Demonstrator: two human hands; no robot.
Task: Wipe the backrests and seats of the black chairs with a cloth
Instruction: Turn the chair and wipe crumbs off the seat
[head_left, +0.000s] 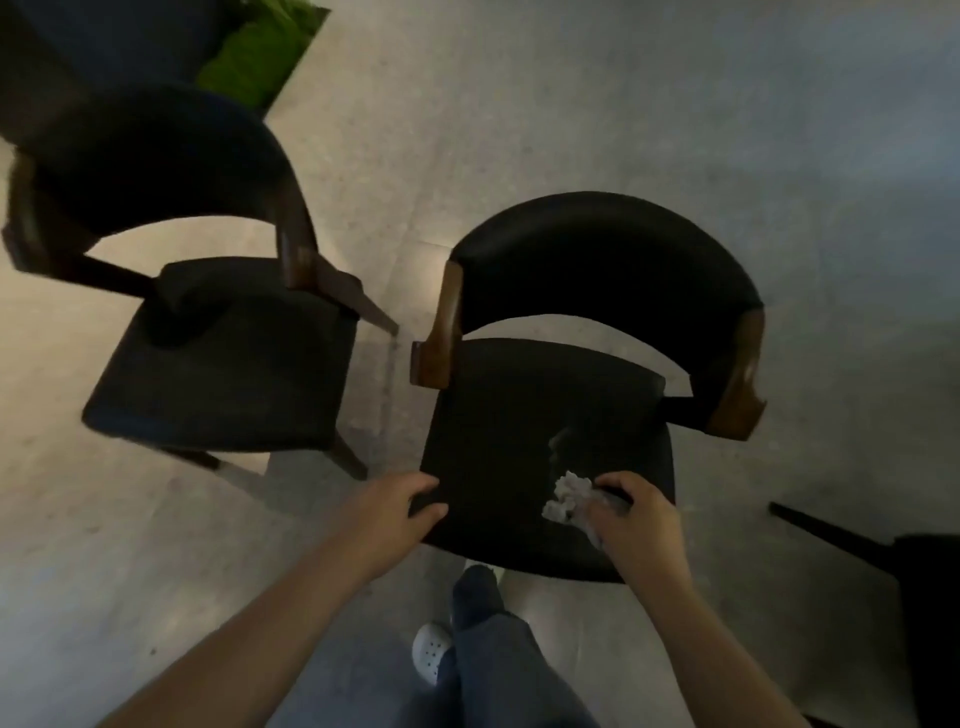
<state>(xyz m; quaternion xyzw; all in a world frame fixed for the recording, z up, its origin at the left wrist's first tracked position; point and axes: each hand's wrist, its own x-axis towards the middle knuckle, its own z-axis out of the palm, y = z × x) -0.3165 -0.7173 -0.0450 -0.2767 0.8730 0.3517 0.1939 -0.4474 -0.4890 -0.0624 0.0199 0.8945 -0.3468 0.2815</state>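
left hand (402, 512): fingers curling over near-left edge of black padded chair seat (524, 415) | right hand (636, 517): pressing down, fingers clamping crumpled white cloth (566, 499) near seat's near-right edge

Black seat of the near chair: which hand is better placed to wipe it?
Right. The right hand grips the crumpled white cloth on the black seat; the left hand only holds its front corner.

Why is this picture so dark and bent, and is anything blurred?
Head view: dim light swallows detail on the nearer chair's seat; the wide lens bows the edges; the other chair looks smeared by motion; the pale cloth in the right hand stands out.
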